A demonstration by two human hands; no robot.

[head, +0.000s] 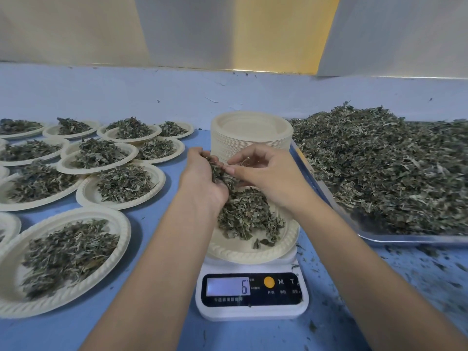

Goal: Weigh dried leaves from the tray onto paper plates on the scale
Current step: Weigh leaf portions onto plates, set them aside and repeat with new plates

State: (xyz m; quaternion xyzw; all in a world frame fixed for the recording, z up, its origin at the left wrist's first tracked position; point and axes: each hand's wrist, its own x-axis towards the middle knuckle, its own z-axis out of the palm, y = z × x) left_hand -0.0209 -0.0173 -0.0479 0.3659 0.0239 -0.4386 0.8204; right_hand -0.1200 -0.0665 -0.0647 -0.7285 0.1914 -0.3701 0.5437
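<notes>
Holding leaves (223,178) between hands (202,181) (268,173), just above plate (238,252) on scale (253,311).

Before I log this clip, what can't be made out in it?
- Scale display: head view, only a 6 reads; anything else is washed out.
- Plate on the scale: far rim hidden by left hand, right hand and the leaves they hold.
- Tray: cut off by the right edge.
- Filled plates: leftmost ones cut off by the left edge.

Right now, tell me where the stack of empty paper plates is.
Head view, centre: the plate stack stands behind the scale, beside the tray's left edge, right of the filled plates.
</notes>
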